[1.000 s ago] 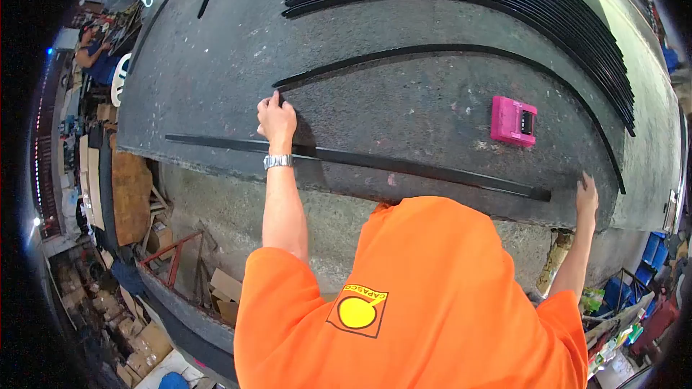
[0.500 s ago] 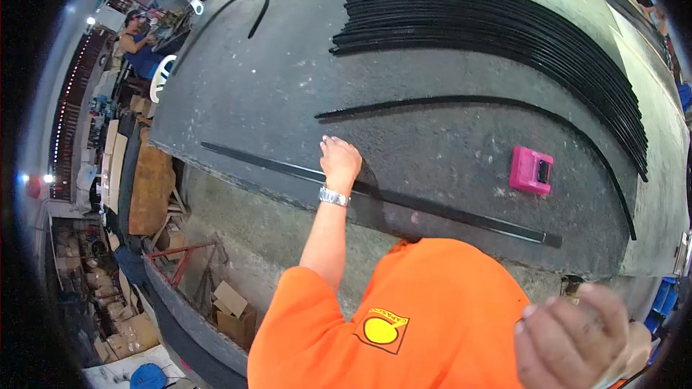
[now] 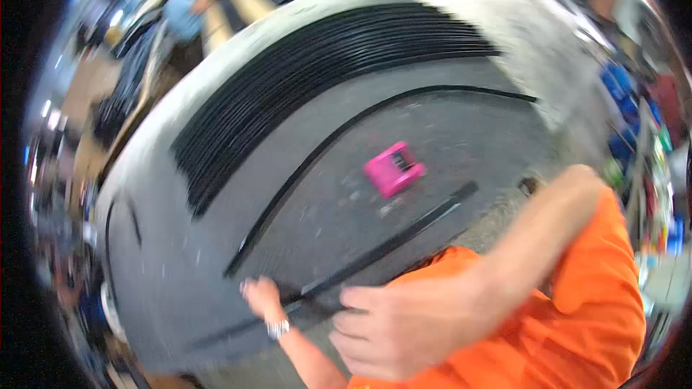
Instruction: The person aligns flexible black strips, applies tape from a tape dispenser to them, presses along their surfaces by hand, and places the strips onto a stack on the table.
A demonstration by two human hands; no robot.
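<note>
My left hand, with a metal-band watch at the wrist, is over the dark table, near the left end of a curved black strip. Its fingers are bent in; what they hold, if anything, is too small to make out. Close to the camera, my right hand is blurred with its fingers curled, and whatever is inside them is hidden. Behind it, a straight flat black bar lies along the near table edge, partly covered by both arms. A pink box-shaped object rests between the bar and the curved strip.
A wide bundle of black strips lies across the far side of the table. A bent black piece is at the left. Beyond the table stands a person in a blue top. Blue items are at the right.
The view has swung to the right, so the table appears turned. My right hand has come from the lower right to in front of my body. My left hand stays near the curved strip's end.
</note>
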